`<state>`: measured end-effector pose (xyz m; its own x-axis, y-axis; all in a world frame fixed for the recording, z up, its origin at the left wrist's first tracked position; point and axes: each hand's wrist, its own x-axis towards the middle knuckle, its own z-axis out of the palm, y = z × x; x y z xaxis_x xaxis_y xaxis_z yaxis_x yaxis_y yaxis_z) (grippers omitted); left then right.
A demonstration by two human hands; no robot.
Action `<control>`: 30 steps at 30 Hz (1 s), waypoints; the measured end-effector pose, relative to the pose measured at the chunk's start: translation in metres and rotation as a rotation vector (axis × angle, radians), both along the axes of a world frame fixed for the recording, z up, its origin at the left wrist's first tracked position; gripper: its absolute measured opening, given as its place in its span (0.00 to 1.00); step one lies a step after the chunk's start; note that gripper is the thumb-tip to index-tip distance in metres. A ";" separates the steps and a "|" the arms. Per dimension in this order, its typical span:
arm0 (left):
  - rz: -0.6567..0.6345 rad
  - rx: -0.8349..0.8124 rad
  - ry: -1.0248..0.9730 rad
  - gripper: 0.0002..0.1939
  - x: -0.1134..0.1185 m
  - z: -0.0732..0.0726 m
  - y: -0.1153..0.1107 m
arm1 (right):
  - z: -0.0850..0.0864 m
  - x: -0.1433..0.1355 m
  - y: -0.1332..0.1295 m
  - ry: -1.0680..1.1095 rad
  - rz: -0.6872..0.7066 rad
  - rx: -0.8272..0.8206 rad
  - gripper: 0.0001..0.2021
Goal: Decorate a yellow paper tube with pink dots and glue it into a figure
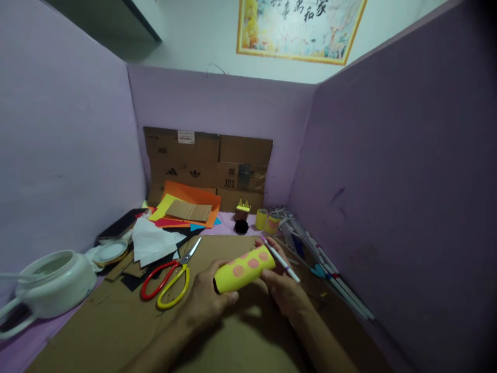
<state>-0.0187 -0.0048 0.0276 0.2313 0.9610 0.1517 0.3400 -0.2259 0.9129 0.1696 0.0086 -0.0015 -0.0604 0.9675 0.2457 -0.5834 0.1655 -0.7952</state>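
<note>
A yellow paper-covered tube [245,270] with pink spots lies tilted across my hands, above the cardboard sheet. My left hand [207,292] is closed round its left end, which shows a dark opening. At the tube's right end is my right hand [285,290], its thumb against the edge. A slim white marker pen [281,259] with a purple tip is held between the right hand's fingers, slanting beside the tube. Scissors [174,277] with one red and one yellow handle lie partly open to the left of my left hand.
Left stand a white enamel pot [58,282], white paper [155,241] and a round lid [111,252]. Coloured sheets [194,191] lie at the back by a cardboard panel [182,155]. Short yellow rolls [272,224] stand behind my right hand; more pens [341,285] line the right wall.
</note>
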 end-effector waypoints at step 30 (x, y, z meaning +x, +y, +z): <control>0.081 -0.181 -0.126 0.27 -0.030 -0.020 0.032 | 0.003 0.005 0.001 -0.442 -0.194 -0.031 0.22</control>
